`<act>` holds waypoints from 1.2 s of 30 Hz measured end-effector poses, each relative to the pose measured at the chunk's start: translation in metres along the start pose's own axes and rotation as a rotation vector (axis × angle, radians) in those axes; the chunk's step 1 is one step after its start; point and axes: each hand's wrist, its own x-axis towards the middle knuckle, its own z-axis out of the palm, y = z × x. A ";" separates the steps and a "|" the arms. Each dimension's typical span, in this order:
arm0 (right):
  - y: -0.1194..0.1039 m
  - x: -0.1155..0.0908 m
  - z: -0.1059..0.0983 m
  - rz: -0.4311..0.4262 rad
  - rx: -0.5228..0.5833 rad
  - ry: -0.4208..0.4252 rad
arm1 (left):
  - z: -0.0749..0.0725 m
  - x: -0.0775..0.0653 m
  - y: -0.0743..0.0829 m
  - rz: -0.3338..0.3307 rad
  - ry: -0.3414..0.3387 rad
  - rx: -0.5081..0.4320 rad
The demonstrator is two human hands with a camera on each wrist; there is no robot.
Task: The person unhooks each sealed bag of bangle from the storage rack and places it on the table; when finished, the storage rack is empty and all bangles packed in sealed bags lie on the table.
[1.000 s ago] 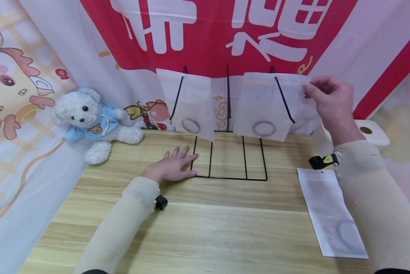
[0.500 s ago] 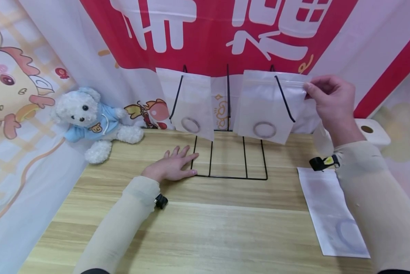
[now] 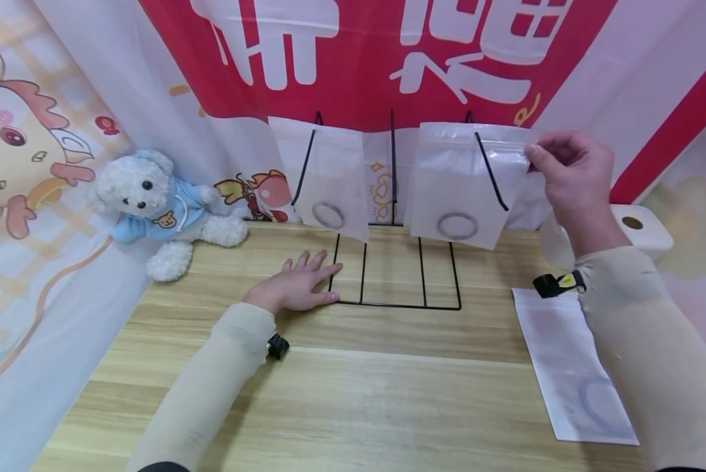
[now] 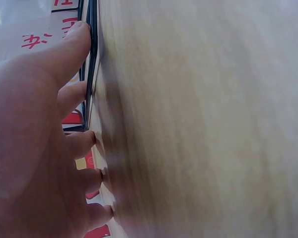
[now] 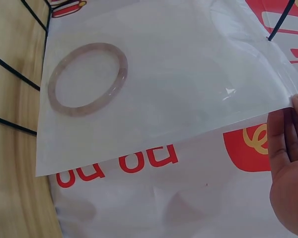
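Observation:
My right hand [image 3: 577, 174] pinches the upper right corner of a white translucent zip bag [image 3: 447, 177] between thumb and fingers. That bag hangs on the right hook of a black wire display rack [image 3: 400, 305], and a pale pinkish bangle [image 5: 123, 67] shows inside it in the right wrist view. Another such bag [image 3: 343, 167], also with a ring shape inside, hangs on the left hook. My left hand [image 3: 296, 287] lies with fingers spread at the rack base's left side. In the left wrist view its thumb [image 4: 74, 44] is against the black wire and its fingertips touch the wooden table.
A third bag [image 3: 559, 367] with a ring shape inside lies on the table at the right, partly under my right sleeve [image 3: 642, 328]. A white teddy bear [image 3: 146, 196] sits at the back left. Behind my right wrist stands a white container [image 3: 650, 229]. A printed cloth backs the table.
The right bag has come slightly forward and right along its hook, with my right hand still pinching its corner. My left hand stays in place.

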 end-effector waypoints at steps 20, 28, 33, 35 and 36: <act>0.002 -0.018 -0.009 -0.056 -0.052 0.018 | 0.001 0.002 -0.001 0.000 0.003 0.003; 0.005 -0.031 -0.015 -0.087 -0.029 0.000 | 0.002 0.004 -0.002 0.007 0.008 0.005; 0.005 -0.039 -0.018 -0.088 -0.045 -0.002 | 0.002 0.004 -0.002 0.010 0.011 0.001; 0.005 -0.043 -0.019 -0.088 -0.044 -0.004 | 0.002 0.003 -0.001 0.010 0.009 0.000; 0.005 -0.044 -0.019 -0.092 -0.047 -0.005 | 0.002 0.002 -0.001 0.008 0.008 -0.002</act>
